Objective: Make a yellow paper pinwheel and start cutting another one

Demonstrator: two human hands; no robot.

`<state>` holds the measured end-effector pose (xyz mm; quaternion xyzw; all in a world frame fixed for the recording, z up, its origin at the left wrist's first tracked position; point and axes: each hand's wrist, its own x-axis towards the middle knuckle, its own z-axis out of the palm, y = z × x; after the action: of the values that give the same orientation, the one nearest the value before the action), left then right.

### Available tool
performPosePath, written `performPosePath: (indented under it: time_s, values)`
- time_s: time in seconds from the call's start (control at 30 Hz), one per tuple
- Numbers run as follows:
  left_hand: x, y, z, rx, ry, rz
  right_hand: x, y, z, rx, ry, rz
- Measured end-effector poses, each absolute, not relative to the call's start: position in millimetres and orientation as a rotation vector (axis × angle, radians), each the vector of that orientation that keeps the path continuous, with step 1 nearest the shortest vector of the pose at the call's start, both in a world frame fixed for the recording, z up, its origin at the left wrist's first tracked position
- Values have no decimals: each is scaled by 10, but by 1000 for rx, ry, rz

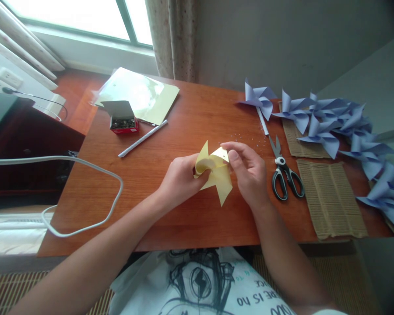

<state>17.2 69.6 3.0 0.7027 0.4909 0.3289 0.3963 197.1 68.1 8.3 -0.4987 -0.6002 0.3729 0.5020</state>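
A yellow paper pinwheel [221,177], with some of its points folded in, is held above the table between my two hands. My left hand [184,177] grips its left side, thumb in front near the centre. With thumb and fingertips, my right hand [248,168] pinches a blade at the upper right, where a small dark hole shows near the corner. To the right of my right hand lie scissors [281,162], blades parted and black-and-white handles toward me. The pinwheel's underside and the fingertips behind it are hidden.
Several blue pinwheels [321,135] cover the table's right side, near two cardboard pieces [330,199]. One blue pinwheel [258,98] has a white stick. At left are yellow paper sheets [164,103], a red box of small metal pieces [124,125], a paper stick [142,139] and a white cable [118,197].
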Motion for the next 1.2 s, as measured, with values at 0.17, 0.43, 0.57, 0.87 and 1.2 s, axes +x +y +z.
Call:
performPosePath:
  time_s: [0.17, 0.43, 0.57, 0.87, 1.2]
  values:
    - [147, 697, 9, 1570, 1232, 875, 1978, 706, 65, -1164, -1408, 959]
    - [136, 734, -56, 1324, 1175, 924, 1979, 704, 56, -1225, -1531, 922]
    - [137, 738, -64, 1314, 1177, 931, 1976, 700, 57, -1251, -1560, 893]
    - [141, 735, -23, 1244, 1127, 935, 1976, 704, 87, -1245, -1729, 704]
    - [167, 733, 45, 1029, 1068, 944, 1978, 715, 69, -1194, -1871, 466]
